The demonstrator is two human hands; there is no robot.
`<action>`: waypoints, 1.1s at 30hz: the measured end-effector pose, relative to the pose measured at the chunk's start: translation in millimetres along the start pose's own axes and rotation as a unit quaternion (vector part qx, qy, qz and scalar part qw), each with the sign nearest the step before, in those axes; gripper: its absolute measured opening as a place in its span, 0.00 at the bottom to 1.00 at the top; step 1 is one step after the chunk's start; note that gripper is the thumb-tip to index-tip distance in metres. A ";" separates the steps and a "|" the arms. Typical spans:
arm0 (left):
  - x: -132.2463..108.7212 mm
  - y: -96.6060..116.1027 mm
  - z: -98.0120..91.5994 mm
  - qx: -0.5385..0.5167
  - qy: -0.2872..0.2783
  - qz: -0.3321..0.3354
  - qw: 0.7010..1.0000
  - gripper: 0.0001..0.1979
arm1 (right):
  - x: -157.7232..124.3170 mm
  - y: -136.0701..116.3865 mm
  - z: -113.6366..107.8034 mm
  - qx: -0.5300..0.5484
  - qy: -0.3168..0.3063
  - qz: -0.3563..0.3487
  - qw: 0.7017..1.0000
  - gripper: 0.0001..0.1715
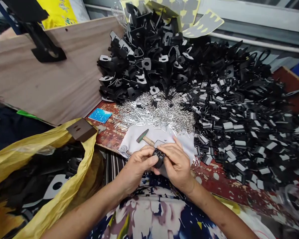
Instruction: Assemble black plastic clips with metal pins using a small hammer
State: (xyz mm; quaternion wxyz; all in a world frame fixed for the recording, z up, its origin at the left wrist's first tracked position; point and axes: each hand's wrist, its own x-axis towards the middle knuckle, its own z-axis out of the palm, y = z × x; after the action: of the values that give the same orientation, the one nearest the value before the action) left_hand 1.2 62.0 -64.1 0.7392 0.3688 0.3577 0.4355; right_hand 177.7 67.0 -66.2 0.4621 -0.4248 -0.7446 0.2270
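Close to my lap, both hands meet around a small black plastic part (pixel 158 158). My left hand (pixel 142 161) pinches it from the left, thumb lying across its face. From the right, my right hand (pixel 178 162) grips the same part with bent fingers; the fingertips partly cover it. Just beyond the hands, a small hammer (pixel 146 137) with a wooden handle lies on a white sheet (pixel 133 132). Behind the sheet spreads a heap of thin shiny metal pins (pixel 154 114).
Black parts with grey pads (pixel 139 63) are piled high at the back. Smaller black pieces (pixel 239 132) cover the right side. A yellow sack (pixel 87 156) of black parts stands at left, a brown block (pixel 81 130) on its rim. A wooden board (pixel 64 76) borders the left; a blue card (pixel 100 115) lies nearby.
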 end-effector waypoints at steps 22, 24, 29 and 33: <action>-15.8 12.1 -41.7 0.569 0.078 0.276 0.771 0.12 | 40.7 45.2 -22.6 -0.126 -0.215 0.095 0.964 0.07; -13.6 16.3 -32.9 0.637 0.048 0.319 0.700 0.13 | 40.5 27.1 -29.1 -0.040 -0.278 0.126 0.952 0.07; -8.0 18.4 -8.4 0.714 -0.013 0.340 0.613 0.11 | 38.6 0.5 -38.0 0.055 -0.380 0.175 0.907 0.04; -5.2 16.6 -3.0 0.715 -0.007 0.351 0.604 0.12 | 31.5 14.9 -33.4 0.298 -0.367 0.310 0.825 0.14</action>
State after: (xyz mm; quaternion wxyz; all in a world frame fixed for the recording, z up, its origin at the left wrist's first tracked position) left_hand -9.6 63.8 -50.2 0.0329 0.8803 0.3926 0.2643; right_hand 206.7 99.7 -45.7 0.1635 -0.3604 -0.5846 0.7083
